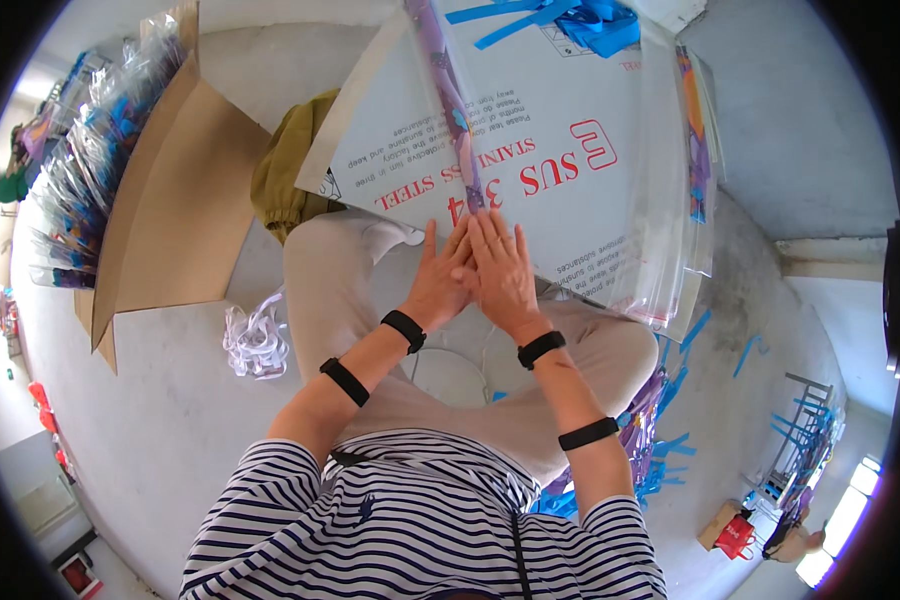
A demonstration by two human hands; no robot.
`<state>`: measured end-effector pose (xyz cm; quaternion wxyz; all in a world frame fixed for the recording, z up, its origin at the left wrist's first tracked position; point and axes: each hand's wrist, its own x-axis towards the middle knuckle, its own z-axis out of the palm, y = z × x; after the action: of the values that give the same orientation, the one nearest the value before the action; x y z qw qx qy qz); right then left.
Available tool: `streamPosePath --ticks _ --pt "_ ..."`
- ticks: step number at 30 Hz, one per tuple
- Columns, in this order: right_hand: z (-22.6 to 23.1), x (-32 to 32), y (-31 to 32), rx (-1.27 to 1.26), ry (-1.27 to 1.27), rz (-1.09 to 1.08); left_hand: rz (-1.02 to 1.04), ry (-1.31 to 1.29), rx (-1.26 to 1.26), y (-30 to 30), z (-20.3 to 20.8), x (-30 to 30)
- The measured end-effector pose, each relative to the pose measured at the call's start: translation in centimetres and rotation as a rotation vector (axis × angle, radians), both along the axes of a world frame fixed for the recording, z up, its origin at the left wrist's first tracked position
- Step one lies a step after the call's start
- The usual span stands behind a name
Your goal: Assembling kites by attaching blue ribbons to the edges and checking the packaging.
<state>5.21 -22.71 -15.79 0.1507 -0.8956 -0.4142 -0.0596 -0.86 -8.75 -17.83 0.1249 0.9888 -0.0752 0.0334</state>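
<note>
A long, narrow purple strip (457, 125) with a floral or cartoon-like pattern, perhaps folded or rolled fabric, lies lengthwise on a white board (590, 215) with red printing across my lap. At its near end, my left hand (442, 282) and my right hand (504, 280) rest side by side on the board's near edge. Both have their fingers stretched forward, and the fingertips touch the strip. My thumbs meet between the hands. What lies under the fingers is hidden.
Blue ribbons (600, 25) lie on the board's far side. Plastic sleeves (660, 180) with a colourful strip cover its right side. At left stands a cardboard box (175, 200) beside many plastic-wrapped items (80, 170). White ribbon (257, 338) lies on the floor; blue scraps (670, 450) lie right.
</note>
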Motion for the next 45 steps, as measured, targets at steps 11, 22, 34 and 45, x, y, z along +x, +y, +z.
streamPosePath --ticks 11,22,34,45 --pt "-0.2 -0.2 -1.5 -0.132 0.177 -0.188 -0.139 0.08 -0.022 3.2 2.9 -0.7" --pt "2.4 6.5 6.9 -0.058 0.026 -0.151 0.039 -0.231 -0.108 9.5 4.8 10.8" --pt "-0.5 7.8 6.8 -0.085 0.201 -0.172 0.113 -0.124 0.116 17.0 -0.7 27.4" --pt "-0.4 8.2 7.1 -0.082 0.281 -0.167 0.199 0.037 0.148 22.5 -0.2 35.0"
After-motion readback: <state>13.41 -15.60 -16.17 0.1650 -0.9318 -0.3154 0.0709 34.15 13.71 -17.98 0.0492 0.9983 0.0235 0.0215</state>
